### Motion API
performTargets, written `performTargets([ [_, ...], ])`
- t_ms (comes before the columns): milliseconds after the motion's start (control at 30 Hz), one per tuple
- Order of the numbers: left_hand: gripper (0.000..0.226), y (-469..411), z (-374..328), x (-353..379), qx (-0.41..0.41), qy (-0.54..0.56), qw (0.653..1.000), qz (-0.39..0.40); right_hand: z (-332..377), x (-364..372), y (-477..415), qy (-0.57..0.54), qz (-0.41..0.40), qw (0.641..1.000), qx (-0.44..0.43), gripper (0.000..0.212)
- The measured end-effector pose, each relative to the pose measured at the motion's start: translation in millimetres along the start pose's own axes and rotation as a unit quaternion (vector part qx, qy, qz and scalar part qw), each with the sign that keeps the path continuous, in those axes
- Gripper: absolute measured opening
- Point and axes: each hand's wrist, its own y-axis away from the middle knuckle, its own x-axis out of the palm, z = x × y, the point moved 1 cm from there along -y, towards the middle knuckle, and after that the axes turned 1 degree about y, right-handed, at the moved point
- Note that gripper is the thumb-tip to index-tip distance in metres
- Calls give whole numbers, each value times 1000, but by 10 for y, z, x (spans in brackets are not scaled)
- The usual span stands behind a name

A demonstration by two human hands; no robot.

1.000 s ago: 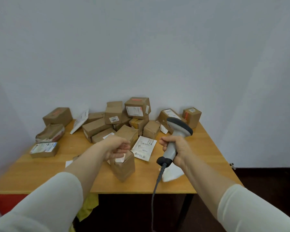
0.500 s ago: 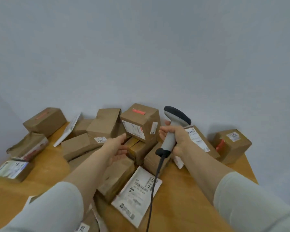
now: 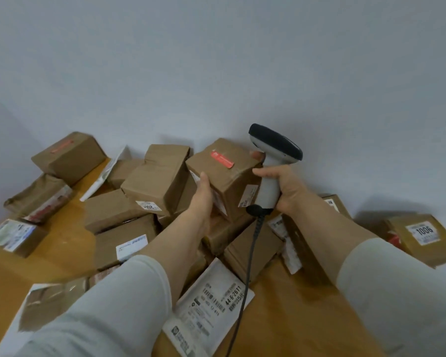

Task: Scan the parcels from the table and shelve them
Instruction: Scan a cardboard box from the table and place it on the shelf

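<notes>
- Left hand (image 3: 204,199): applied to the box with the red sticker (image 3: 224,173). The thumb is laid upward along the labelled near face and the fingers are tucked under the lower edge, so the box is gripped at its near corner.
- Right hand (image 3: 290,189): closed round the handle of the barcode scanner (image 3: 268,186). The thumb is wrapped across the front of the handle, and one fingertip is seen at the neck, just beside the far corner of the held box.
- Barcode scanner: held upright, immediately right of the held box, with the dark-topped head above the hand. A cable (image 3: 251,248) is hung from the base of the handle and is draped down across the parcels and over the flat white mailer (image 3: 211,305).
- Box with the red sticker: located at the top of the pile of brown parcels, at the back of the wooden table (image 3: 294,310) and near the wall (image 3: 216,60). It is tilted, and a white label on its near face is partly covered by the left hand.
- Tall brown box (image 3: 160,176): set just to the left of the held box.
- Box marked 1006 (image 3: 422,238): placed at the far right, apart from the pile.
- Left side of the table: a box with a red strip (image 3: 67,155), a crumpled brown bag (image 3: 39,199) and a small labelled box (image 3: 13,237) are laid out from back to front.
- Both forearms are shown bare below pale sleeves (image 3: 108,305).
</notes>
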Motion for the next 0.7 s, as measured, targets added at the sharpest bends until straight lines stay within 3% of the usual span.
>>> performTargets([
  [333, 74, 658, 54, -359, 92, -26, 978, 187, -74, 111, 982, -89, -48, 994, -48, 37],
  [500, 51, 1204, 378, -633, 130, 7, 953, 275, -351, 254, 1837, -105, -56, 992, -28, 40],
  [700, 62, 1698, 995, -1113, 103, -126, 945, 284, -1033, 239, 2809, -113, -100, 989, 8, 46],
])
